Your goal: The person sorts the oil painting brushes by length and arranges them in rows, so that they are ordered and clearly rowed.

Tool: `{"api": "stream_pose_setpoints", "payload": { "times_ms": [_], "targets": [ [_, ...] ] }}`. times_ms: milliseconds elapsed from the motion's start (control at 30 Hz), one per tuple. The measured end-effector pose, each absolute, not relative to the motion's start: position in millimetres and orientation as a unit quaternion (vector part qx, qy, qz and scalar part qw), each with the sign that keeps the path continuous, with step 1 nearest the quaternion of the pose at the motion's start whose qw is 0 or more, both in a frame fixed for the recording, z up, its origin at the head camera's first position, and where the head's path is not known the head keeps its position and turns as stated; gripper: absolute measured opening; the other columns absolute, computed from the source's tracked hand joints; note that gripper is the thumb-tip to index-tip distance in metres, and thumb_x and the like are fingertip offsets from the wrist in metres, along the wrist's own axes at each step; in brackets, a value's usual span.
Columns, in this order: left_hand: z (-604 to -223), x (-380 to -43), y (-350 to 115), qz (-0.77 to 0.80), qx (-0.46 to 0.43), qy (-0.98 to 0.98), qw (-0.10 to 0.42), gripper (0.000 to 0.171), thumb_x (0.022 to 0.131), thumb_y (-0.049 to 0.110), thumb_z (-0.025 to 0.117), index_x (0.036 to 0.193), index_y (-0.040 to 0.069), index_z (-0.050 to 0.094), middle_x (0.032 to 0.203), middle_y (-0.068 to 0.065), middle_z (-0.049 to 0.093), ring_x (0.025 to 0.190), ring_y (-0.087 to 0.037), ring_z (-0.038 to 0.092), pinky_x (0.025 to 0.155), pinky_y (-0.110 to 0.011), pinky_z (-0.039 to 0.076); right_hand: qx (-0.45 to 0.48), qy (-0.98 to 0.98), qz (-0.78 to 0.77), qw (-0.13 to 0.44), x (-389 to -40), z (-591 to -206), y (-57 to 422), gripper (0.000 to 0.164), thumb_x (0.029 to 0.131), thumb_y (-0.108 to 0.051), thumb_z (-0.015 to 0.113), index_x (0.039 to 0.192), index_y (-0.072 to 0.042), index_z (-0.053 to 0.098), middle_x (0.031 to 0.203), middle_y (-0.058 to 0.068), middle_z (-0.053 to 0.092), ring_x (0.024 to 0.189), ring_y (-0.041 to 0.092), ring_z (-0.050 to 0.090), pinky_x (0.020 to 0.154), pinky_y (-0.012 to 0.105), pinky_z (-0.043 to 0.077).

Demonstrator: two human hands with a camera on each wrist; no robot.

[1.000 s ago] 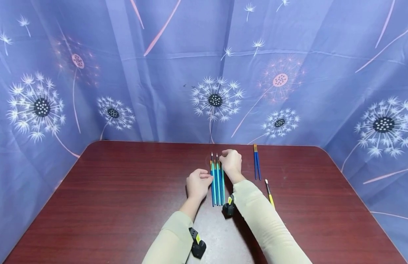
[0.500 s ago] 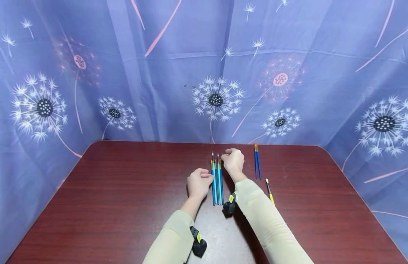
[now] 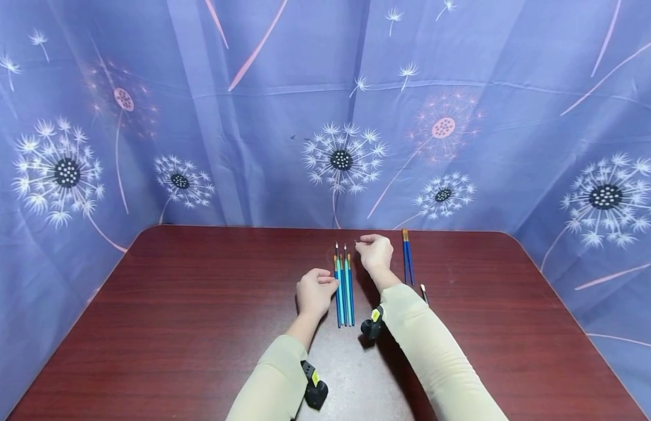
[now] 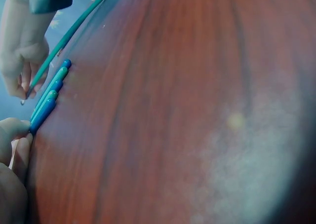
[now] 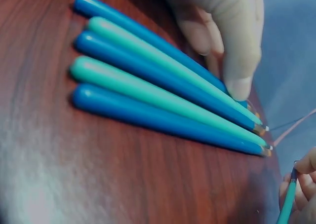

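Blue and teal paintbrushes [image 3: 343,292] lie side by side in an alternating row, bristles toward the back. My left hand [image 3: 315,294] rests at the row's left side; in the right wrist view a fingertip [image 5: 241,88] touches the outermost blue paintbrush [image 5: 133,31] near its bristle end. Right of the row, my right hand [image 3: 375,254] pinches another teal paintbrush [image 4: 69,35] close to its tip. Its handle slants away from the row in the left wrist view; in the head view hand and forearm hide most of it.
Two blue paintbrushes [image 3: 408,260] with broad bristles lie at the back right. Another paintbrush [image 3: 423,292] is partly covered by the right sleeve. A blue dandelion-print curtain [image 3: 273,146] borders the reddish-brown table [image 3: 199,304] at the back and sides.
My right hand has moved right and slightly back, taking the teal paintbrush off the row's right end. The left hand has stayed at the row. The right sleeve now covers more of the yellow-handled paintbrush.
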State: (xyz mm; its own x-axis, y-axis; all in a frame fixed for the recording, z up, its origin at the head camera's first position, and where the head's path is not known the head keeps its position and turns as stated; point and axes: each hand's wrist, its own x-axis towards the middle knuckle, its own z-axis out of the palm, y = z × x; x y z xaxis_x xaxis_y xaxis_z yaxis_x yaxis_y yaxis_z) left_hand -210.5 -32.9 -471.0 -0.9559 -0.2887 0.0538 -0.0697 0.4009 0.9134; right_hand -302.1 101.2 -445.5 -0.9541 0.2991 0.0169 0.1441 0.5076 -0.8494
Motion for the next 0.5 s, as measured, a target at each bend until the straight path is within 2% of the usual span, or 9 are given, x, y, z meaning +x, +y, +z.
{"api": "stream_pose_setpoints", "payload": {
  "times_ms": [267, 500],
  "targets": [
    [-469.6, -208.8, -33.2, -0.535, 0.109, -0.832, 0.102, 0.020, 0.079, 0.019, 0.075, 0.095, 0.009, 0.069, 0.085, -0.002, 0.075, 0.078, -0.013, 0.072, 0.075, -0.036, 0.054, -0.142, -0.820, 0.550, 0.073, -301.4, -436.6, 111.8, 0.026, 0.081, -0.009, 0.067, 0.105, -0.001, 0.071, 0.095, 0.017, 0.073, 0.057, 0.012, 0.066, 0.053, 0.022, 0.052],
    [-469.1, -207.9, -32.5, -0.530, 0.106, -0.834, 0.108, 0.020, 0.079, 0.018, 0.075, 0.095, 0.008, 0.068, 0.085, -0.002, 0.075, 0.078, -0.014, 0.072, 0.074, -0.036, 0.054, -0.150, -0.763, 0.627, 0.042, -298.3, -428.1, 121.7, 0.026, 0.082, -0.007, 0.067, 0.106, 0.001, 0.069, 0.086, 0.016, 0.072, 0.054, 0.012, 0.063, 0.051, 0.022, 0.051]
  ]
}}
